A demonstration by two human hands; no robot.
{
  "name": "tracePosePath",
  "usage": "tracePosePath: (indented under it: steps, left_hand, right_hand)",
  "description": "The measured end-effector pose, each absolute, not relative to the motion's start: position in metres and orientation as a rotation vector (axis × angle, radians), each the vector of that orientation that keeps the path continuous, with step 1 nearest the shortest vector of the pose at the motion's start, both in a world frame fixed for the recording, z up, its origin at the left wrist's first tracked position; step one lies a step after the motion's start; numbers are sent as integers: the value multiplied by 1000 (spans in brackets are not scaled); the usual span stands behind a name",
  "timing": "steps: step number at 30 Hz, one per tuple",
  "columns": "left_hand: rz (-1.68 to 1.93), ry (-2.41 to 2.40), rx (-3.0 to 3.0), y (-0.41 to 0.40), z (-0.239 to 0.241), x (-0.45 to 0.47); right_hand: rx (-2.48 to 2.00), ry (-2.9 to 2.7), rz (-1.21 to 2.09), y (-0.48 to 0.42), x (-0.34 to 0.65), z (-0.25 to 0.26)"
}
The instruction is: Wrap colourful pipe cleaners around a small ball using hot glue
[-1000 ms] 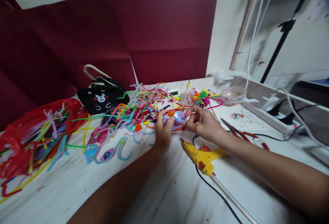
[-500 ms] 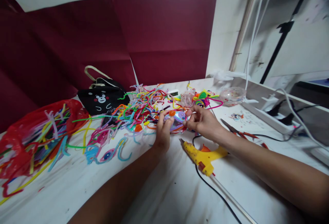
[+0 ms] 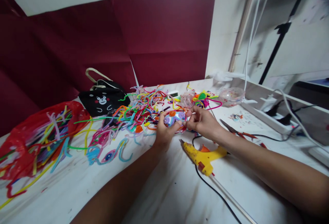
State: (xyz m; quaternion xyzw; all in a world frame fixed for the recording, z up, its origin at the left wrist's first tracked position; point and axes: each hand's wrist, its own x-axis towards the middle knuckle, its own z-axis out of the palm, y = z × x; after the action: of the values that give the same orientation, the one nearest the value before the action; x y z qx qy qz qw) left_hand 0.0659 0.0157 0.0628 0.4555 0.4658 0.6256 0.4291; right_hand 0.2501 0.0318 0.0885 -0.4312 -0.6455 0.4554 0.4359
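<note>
A small rounded craft piece (image 3: pixel 175 118) in pale blue and purple, with an orange disc and purple discs on top, is held above the table. My left hand (image 3: pixel 164 131) grips it from the left, the thumb lying along its near side. At its right edge the fingers of my right hand (image 3: pixel 202 121) are pinched together; exactly what lies between the fingertips is hidden. Below my right hand, a yellow hot glue gun (image 3: pixel 203 155) lies on its side with a clear glue stick (image 3: pixel 228 196) sticking out of its back.
Tangled pipe cleaners (image 3: pixel 144 104) are heaped behind my hands. Leftward are a red plastic bag (image 3: pixel 15 148) of more pipe cleaners and a black bag (image 3: pixel 100 97). Red-handled pliers (image 3: pixel 238 131), a clear bowl (image 3: pixel 231 96) and a power strip (image 3: pixel 275 119) stand rightward; a black cord crosses the table.
The craft piece has turned in my left hand so its top faces me more, and my left thumb sits further right. My right hand has barely moved.
</note>
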Motion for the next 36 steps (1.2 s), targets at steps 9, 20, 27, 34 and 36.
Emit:
tracePosePath:
  steps: [9,20,27,34,36]
  left_hand:
    - [1581,1180,1091,19,62,66]
    - [1562,1115,857,27,60,62]
    - [1523,1129,691,24,73,64]
    - [1503,1095,704,22,81,67]
    - [1491,1094,710,22,82,67]
  right_hand:
    - [-1091,-1685,1064,29,254,97]
    - [-900,-1900,167,-5,279,143]
    - [-860,-2235,-10,-18,315,156]
    - [-1021,-2777,312,-28,352,93]
    - [-1046,-2776,364,-36,355,77]
